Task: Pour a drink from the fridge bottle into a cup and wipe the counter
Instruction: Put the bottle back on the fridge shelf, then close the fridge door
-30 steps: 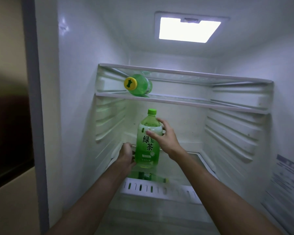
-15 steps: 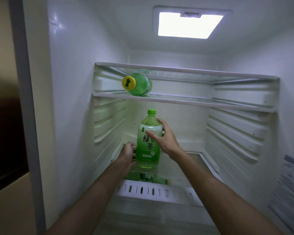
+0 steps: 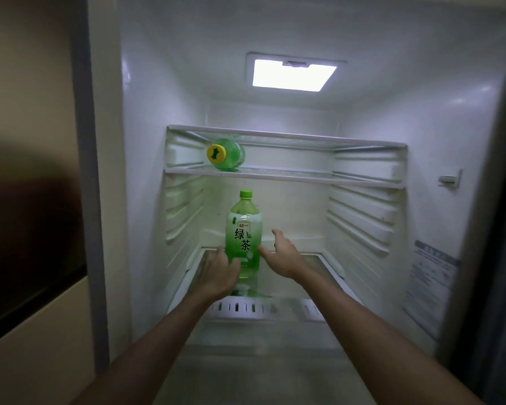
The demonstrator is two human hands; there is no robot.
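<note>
- Green tea bottle [image 3: 244, 238] stands upright on the lower glass shelf [image 3: 319, 260], below the lying yellow-capped bottle [image 3: 225, 153].
- Right hand [image 3: 284, 253], wrapped round the bottle's shoulder half a second ago, is now off it, fingers spread, just right of the label.
- Left hand [image 3: 218, 273] stays curled against the bottle's lower left side.
- Judgement: bottle not yet taken out; pouring and wiping remain.

Open room around the upright bottle on the lower shelf

We see bare glass shelf [image 3: 313, 258] right of the green tea bottle [image 3: 244, 238] and clear height above its cap up to the upper shelf [image 3: 289, 176], where a lying bottle [image 3: 225, 153] fills the left end; ribbed walls bound both sides.
</note>
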